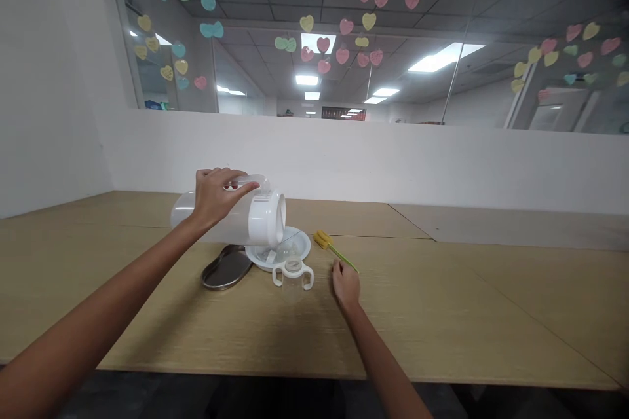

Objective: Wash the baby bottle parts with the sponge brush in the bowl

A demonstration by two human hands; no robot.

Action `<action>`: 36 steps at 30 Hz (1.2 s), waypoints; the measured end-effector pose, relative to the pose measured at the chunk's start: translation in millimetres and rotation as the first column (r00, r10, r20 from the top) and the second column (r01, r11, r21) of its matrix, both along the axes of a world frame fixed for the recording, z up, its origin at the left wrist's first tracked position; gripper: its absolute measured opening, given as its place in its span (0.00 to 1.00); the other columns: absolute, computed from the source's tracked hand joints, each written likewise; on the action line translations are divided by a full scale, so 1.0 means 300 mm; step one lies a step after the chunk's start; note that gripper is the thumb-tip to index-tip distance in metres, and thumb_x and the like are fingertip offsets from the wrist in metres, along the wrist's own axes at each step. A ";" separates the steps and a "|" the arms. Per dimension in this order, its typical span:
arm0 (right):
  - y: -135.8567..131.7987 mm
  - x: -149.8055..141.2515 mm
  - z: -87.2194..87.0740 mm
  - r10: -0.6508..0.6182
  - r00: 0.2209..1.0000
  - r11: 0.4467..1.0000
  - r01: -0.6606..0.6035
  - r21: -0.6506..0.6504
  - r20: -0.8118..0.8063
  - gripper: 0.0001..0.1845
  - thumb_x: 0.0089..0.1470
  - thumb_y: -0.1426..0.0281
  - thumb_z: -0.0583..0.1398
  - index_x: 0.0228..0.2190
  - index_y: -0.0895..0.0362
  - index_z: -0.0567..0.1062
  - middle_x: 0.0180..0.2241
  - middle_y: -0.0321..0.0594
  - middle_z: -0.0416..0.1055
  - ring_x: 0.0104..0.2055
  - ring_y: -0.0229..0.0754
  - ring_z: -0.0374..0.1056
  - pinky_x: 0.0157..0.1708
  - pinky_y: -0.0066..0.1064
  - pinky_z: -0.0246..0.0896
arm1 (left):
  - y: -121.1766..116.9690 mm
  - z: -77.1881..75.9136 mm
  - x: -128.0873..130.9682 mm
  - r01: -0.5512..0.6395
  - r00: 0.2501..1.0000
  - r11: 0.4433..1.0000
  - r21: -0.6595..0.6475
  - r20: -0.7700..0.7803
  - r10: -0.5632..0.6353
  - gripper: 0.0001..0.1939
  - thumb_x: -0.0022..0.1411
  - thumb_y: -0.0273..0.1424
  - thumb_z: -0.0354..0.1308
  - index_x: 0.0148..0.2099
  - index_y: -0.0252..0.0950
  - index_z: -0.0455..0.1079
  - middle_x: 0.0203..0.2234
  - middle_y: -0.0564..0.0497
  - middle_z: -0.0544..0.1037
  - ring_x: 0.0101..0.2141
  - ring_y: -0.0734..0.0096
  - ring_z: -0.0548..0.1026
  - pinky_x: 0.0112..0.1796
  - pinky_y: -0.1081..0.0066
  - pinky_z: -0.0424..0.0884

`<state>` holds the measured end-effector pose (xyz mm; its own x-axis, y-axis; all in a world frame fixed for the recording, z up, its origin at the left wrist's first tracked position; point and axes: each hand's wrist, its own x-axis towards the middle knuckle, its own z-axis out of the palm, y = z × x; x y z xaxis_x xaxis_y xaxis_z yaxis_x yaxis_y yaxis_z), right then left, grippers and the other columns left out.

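Observation:
My left hand (216, 193) is closed round the handle of a clear plastic pitcher (236, 213) with a white lid, tipped on its side so the spout points down over a white bowl (289, 249). In front of the bowl stands a small clear baby bottle (293, 273) with two white handles. My right hand (346, 285) rests on the wooden table (442, 314) just right of the bottle, fingers curled, beside the green handle of a yellow sponge brush (330, 245). Whether it grips the brush handle does not show.
A dark metal oval tray (226, 268) lies left of the bowl. A white partition wall (393, 163) rises behind the table, with glass above it covered in heart-shaped sticky notes. The table's front edge is near me.

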<state>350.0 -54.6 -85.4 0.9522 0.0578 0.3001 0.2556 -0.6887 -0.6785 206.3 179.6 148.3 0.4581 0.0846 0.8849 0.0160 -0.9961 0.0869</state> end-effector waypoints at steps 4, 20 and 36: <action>-0.001 0.000 0.003 0.015 1.000 1.000 -0.015 -0.003 -0.019 0.25 0.59 0.64 0.44 0.29 0.60 0.76 0.32 0.47 0.75 0.34 0.43 0.69 0.32 0.27 0.56 | -0.043 0.015 -0.019 0.106 0.994 0.988 -0.115 0.001 -0.106 0.21 0.54 0.51 0.54 0.35 0.39 0.73 0.30 0.54 0.77 0.29 0.69 0.71 0.46 0.63 0.55; -0.006 0.002 0.001 0.041 0.998 0.999 -0.041 -0.002 -0.036 0.25 0.59 0.64 0.44 0.30 0.60 0.77 0.32 0.47 0.75 0.35 0.43 0.69 0.33 0.27 0.56 | -0.154 0.039 -0.009 0.184 0.972 0.983 -0.007 -0.146 -0.183 0.21 0.54 0.51 0.55 0.36 0.39 0.74 0.30 0.53 0.77 0.30 0.70 0.69 0.47 0.62 0.52; -0.008 0.007 -0.010 0.063 0.997 0.998 -0.065 -0.025 -0.049 0.24 0.59 0.63 0.45 0.30 0.60 0.77 0.32 0.46 0.75 0.35 0.42 0.69 0.32 0.27 0.56 | -0.168 0.050 -0.015 0.173 0.974 0.982 0.068 -0.159 -0.161 0.20 0.53 0.51 0.56 0.35 0.40 0.73 0.29 0.54 0.77 0.32 0.69 0.70 0.47 0.61 0.50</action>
